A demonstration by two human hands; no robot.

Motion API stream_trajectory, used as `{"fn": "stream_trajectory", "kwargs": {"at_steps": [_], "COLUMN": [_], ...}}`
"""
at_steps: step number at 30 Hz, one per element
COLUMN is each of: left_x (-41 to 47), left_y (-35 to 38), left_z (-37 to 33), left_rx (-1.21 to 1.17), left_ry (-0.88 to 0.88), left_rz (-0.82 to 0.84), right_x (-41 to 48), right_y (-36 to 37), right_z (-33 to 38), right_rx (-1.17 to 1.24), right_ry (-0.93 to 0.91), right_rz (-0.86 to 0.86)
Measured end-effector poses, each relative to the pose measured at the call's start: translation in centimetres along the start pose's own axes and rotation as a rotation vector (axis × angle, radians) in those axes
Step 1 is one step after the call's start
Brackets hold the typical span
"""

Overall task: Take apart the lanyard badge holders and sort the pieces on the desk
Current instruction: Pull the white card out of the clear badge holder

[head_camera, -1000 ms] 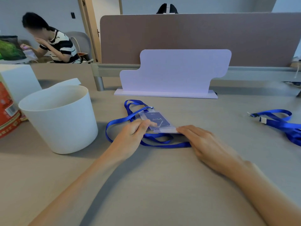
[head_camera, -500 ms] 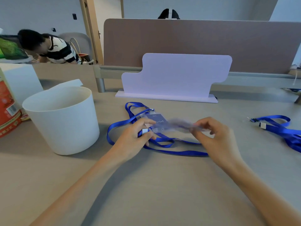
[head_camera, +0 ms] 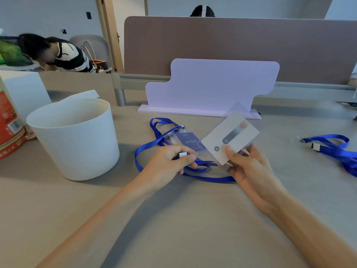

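While left hand pinches blue lanyard at its white clip, right hand grips white card in clear plastic, tilted above desk. Second lanyard: far right. Bucket: left.

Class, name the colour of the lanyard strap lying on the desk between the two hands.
Bright blue: the lanyard strap shows best in the head view.

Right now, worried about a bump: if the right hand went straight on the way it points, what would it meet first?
Likely the clear badge holder, just beyond the white card the right hand grips; depth is unclear.
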State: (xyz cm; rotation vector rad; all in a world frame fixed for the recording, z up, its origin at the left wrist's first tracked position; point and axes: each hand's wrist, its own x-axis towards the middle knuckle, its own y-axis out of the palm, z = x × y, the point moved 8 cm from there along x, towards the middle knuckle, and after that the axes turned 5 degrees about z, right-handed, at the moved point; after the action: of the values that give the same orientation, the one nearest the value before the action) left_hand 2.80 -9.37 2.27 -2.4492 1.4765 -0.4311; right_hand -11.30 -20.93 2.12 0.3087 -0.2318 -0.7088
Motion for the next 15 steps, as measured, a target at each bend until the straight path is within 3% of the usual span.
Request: {"fn": "stream_trajectory", "kwargs": {"at_steps": [6,11,15], "left_x": [0.0,-0.4,-0.4], "left_y": [-2.0,-3.3,-4.4], "left_z": [1.0,0.7,0.9], "left_rx": [-0.022,-0.075,-0.019], "left_ry": [-0.074,-0.087,-0.094], "left_rz": [-0.156,-0.249,-0.309], "right_x": [0.2,0.2,0.4], "right_y": [-0.8,-0.4,-1.6], "right_z": [0.9,0.6,1.1], "right_rx": [-0.248,-0.386,-0.388], "right_ry": [-0.052,-0.044,-0.084], "right_rz": [-0.030,0.056,-0.049]}}
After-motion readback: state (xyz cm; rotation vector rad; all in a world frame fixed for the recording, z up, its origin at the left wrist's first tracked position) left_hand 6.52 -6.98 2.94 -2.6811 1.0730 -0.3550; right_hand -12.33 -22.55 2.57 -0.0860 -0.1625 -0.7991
